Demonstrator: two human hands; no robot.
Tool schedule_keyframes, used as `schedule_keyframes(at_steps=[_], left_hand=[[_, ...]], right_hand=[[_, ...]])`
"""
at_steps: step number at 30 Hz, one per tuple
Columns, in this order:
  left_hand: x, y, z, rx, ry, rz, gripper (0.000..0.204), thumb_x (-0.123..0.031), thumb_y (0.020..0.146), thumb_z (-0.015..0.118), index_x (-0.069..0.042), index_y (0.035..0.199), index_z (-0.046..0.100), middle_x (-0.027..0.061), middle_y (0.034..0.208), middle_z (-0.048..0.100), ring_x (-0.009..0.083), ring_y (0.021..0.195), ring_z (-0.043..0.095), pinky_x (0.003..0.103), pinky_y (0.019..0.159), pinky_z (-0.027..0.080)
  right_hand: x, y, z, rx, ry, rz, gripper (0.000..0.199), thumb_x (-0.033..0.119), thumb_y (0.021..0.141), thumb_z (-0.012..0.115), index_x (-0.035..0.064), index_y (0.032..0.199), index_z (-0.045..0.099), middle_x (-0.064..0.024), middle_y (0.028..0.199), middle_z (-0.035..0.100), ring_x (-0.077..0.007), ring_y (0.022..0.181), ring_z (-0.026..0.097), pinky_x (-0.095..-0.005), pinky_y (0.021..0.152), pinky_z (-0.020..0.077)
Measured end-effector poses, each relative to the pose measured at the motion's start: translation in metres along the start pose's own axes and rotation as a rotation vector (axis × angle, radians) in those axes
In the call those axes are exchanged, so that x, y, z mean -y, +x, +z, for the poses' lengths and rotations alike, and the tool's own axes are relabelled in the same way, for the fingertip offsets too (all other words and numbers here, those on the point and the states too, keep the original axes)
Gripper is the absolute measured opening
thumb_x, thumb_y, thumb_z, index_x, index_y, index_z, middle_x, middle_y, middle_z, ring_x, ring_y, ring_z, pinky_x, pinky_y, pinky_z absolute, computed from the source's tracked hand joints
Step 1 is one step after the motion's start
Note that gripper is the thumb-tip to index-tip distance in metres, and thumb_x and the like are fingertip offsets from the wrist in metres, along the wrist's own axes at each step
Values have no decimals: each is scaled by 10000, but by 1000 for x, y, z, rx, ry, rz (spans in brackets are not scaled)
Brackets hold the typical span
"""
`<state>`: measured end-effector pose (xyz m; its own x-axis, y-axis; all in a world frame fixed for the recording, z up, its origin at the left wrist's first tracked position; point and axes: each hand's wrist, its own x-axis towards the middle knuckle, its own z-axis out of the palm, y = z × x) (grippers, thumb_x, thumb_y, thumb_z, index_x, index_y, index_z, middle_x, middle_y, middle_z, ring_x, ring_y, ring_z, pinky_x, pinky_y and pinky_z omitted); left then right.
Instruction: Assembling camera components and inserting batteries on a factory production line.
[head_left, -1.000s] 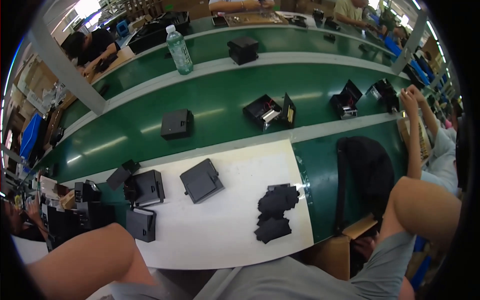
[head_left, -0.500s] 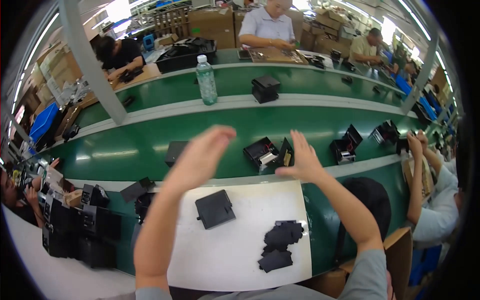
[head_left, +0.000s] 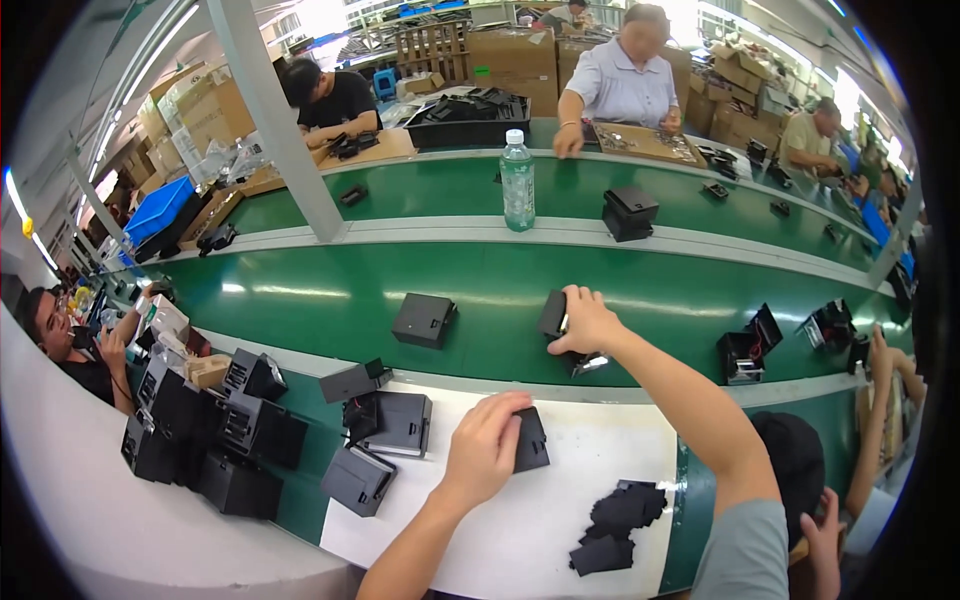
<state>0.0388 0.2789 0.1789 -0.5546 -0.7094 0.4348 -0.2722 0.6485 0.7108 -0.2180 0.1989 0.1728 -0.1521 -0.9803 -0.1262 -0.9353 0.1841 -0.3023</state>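
My left hand [head_left: 484,450] is over the white board, its fingers bent and closed around the left side of a flat black plastic case [head_left: 532,440]. The hand covers part of that case. Across the board's far edge, my right hand [head_left: 592,325] grips a black box [head_left: 552,313] on the green belt, with its thumb at the near side and its fingers over the top. Something shiny shows below the palm; the hand hides most of the box's inside. Left of it on the belt sits a closed black box [head_left: 424,320].
Thin black pieces [head_left: 622,520] lie piled on the white board [head_left: 480,545]. Several black boxes [head_left: 255,430] are stacked at left. Open boxes [head_left: 745,350] sit on the belt at right. A bottle [head_left: 518,185] stands on the far rail. Other people work around the line.
Both hands were raised and apart from the things. My left hand has come down onto the flat case, and my right hand has taken hold of the open box. The view has swung left.
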Motion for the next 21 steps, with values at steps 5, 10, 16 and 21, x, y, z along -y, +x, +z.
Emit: schedule_keyframes(at_steps=[5,10,16,21], left_hand=[[0,7,-1,-224,227,176,618,-2,793,651,-67,1363,421,140,1267,568,286,1086,595,349,911,477],[14,-6,2,-248,-47,329,796,-9,760,671,-66,1444,268,169,1401,420,319,1221,494,415,1030,402],[11,-43,9,-49,-1017,-238,813,9,773,639,-31,1469,221,165,1448,336,307,1294,415,439,1082,348],[-1,-43,8,-32,-1000,-210,813,25,778,619,-5,1473,197,161,1441,325,286,1286,421,416,1077,352]], right_hand=[[39,-41,-17,48,884,10,837,382,756,777,-11,1346,333,-180,1204,510,-310,1136,489,-418,877,487],[85,-125,-17,142,1508,75,816,330,787,782,13,1372,310,-155,1276,489,-251,1126,522,-365,899,475],[62,-151,-3,-414,1177,-592,968,342,682,867,24,1401,302,-164,1364,458,-277,1156,536,-380,962,446],[73,-171,-19,-134,762,-497,1117,514,594,858,24,1420,288,-185,1446,400,-329,1291,440,-431,1046,392]])
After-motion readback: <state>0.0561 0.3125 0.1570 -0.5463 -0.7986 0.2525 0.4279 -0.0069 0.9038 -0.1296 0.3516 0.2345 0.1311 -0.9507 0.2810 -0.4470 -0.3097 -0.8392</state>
